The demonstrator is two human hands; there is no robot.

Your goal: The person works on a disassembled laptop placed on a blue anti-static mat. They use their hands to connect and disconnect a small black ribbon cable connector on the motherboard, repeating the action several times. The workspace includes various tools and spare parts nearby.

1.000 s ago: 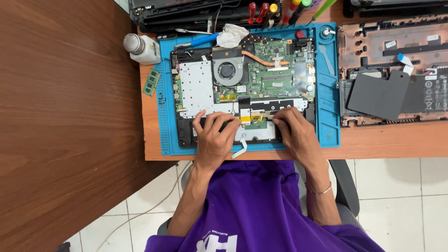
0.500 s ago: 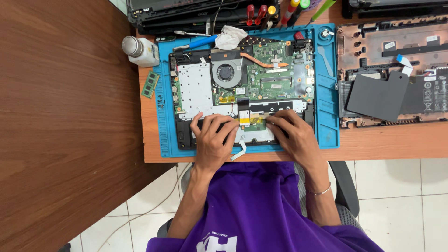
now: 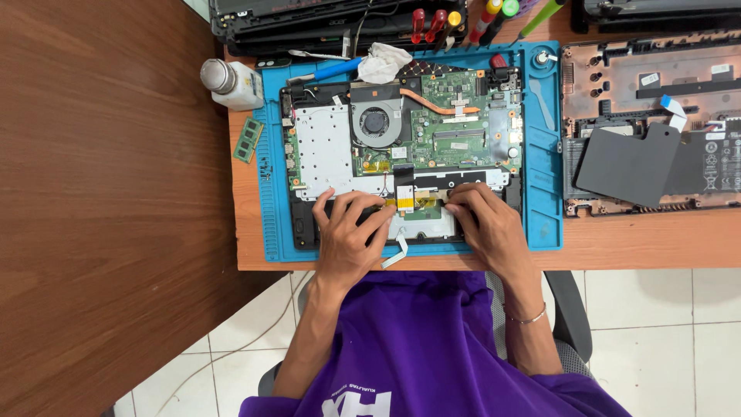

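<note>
Sitting open on the blue mat (image 3: 270, 193), the laptop chassis (image 3: 401, 154) has not shifted over the last second; only the hands have crept closer together along its six-o'clock edge, so the work seems to be narrowing onto the yellow-taped ribbon connector (image 3: 413, 202). The left hand (image 3: 347, 235), fingers loosely spread, presses down at seven o'clock of the fan (image 3: 376, 123). The right hand (image 3: 486, 228), fingers bunched, touches the connector's strip; whether it pinches anything I cannot tell.
</note>
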